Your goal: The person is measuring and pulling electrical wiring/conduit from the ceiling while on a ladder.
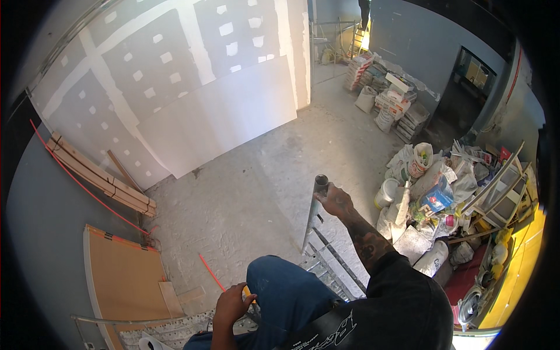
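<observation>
Below me, my right hand [335, 199] grips a grey metal tube [309, 227] near its round open top. Under that arm is a metal ladder or platform [332, 268] with dusty rungs or boards, partly hidden by my body. My left hand [232, 303] is curled beside my raised knee [274, 280] in blue trousers, around a yellow-and-black object [249, 291] that is mostly hidden, probably a tool. A thin red rod or tube [210, 268] shows just beyond that hand, at a slant over the dusty floor [227, 210].
Patched drywall [163, 58] carries a leaning board [221, 116]. Bundled timber [99, 172] and a brown panel [122, 274] lie left. Bags and buckets [426, 198] crowd the right; stacked sacks [388, 102] stand by a doorway [458, 96]. A person [364, 13] is high on a far yellow ladder.
</observation>
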The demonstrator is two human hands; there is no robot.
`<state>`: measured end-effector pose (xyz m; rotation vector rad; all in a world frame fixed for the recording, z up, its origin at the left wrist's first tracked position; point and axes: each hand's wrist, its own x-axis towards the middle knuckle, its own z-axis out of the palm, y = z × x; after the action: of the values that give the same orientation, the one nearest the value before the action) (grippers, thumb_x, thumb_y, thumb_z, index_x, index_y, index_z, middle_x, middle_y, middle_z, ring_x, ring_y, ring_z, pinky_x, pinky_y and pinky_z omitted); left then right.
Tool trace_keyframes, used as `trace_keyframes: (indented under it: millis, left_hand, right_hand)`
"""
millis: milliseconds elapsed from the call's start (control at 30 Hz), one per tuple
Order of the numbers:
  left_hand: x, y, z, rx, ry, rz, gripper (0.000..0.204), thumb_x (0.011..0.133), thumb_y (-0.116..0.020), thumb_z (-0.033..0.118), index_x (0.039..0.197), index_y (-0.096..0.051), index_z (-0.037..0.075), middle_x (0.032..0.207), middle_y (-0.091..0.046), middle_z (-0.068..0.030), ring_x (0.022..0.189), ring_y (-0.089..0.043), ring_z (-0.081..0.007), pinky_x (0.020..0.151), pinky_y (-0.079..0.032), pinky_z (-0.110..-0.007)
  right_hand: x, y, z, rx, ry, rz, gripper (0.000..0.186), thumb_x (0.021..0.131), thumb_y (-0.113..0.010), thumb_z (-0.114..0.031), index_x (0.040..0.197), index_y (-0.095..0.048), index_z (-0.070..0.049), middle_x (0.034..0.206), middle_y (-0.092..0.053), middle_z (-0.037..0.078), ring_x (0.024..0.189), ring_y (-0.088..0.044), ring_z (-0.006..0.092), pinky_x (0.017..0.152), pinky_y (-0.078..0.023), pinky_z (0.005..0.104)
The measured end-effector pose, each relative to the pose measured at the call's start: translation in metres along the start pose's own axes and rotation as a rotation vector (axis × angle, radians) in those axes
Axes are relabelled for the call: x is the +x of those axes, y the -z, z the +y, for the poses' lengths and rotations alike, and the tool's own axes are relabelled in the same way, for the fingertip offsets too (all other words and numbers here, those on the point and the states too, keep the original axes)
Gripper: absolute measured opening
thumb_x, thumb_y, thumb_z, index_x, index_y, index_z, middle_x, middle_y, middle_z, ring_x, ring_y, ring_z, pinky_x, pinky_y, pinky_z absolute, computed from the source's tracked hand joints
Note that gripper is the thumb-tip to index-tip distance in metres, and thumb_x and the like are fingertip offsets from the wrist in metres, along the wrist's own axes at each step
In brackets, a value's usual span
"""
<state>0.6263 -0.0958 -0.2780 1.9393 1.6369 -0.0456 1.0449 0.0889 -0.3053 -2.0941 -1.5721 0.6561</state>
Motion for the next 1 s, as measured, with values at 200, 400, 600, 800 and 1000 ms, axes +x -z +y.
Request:
trace_keyframes:
  millis: [200, 400, 600, 800, 1000]
  left_hand:
    - [0.0011, -0.0001, 0.0011, 0.01, 0.003, -0.012, 0.063, 0.09, -0.071, 0.049, 0.135, -0.06, 0.006, 0.129, -0.066, -0.0184, 0.119, -0.063, -0.0373, 0.101, -0.05, -0.045]
    - [0.0014, -0.0053, -0.0027, 0.048, -0.077, 0.06, 0.06, 0.092, -0.068, 0.05, 0.13, -0.061, 0.004, 0.116, -0.069, -0.0206, 0.107, -0.066, -0.0381, 0.092, -0.053, -0.046]
    - [0.0019, -0.002, 0.0007, 0.047, -0.055, 0.057, 0.061, 0.093, -0.066, 0.051, 0.13, -0.061, 0.004, 0.117, -0.069, -0.0203, 0.109, -0.066, -0.0377, 0.093, -0.052, -0.046]
    - [0.0007, 0.002, 0.0042, 0.052, -0.042, 0.059, 0.062, 0.092, -0.067, 0.052, 0.131, -0.061, 0.004, 0.119, -0.068, -0.0194, 0.111, -0.065, -0.0368, 0.095, -0.052, -0.045]
    - [0.0004, 0.0007, 0.0023, 0.042, -0.063, 0.07, 0.062, 0.092, -0.068, 0.051, 0.131, -0.061, 0.004, 0.119, -0.069, -0.0193, 0.111, -0.065, -0.0364, 0.095, -0.052, -0.045]
  right_hand:
    - [-0.002, 0.0035, -0.0039, -0.012, -0.009, -0.012, 0.055, 0.093, -0.065, -0.047, 0.12, -0.058, 0.0, 0.109, -0.072, 0.022, 0.106, -0.069, 0.039, 0.093, -0.052, 0.0485]
    - [-0.0006, 0.0025, -0.003, -0.01, -0.01, -0.012, 0.055, 0.093, -0.065, -0.047, 0.121, -0.058, -0.001, 0.109, -0.072, 0.022, 0.106, -0.069, 0.0388, 0.094, -0.052, 0.0483]
    - [-0.0001, 0.0001, -0.0013, 0.007, -0.019, 0.0, 0.054, 0.093, -0.065, -0.047, 0.121, -0.059, -0.001, 0.109, -0.072, 0.022, 0.107, -0.069, 0.039, 0.094, -0.052, 0.0483]
    - [-0.0041, 0.0047, -0.0049, 0.025, -0.005, -0.002, 0.054, 0.092, -0.065, -0.047, 0.119, -0.059, -0.001, 0.108, -0.072, 0.022, 0.106, -0.069, 0.0391, 0.093, -0.052, 0.0481]
    - [-0.0036, 0.0047, -0.0039, -0.008, -0.009, 0.005, 0.054, 0.092, -0.065, -0.047, 0.119, -0.059, -0.001, 0.107, -0.072, 0.022, 0.105, -0.069, 0.0391, 0.093, -0.052, 0.0483]
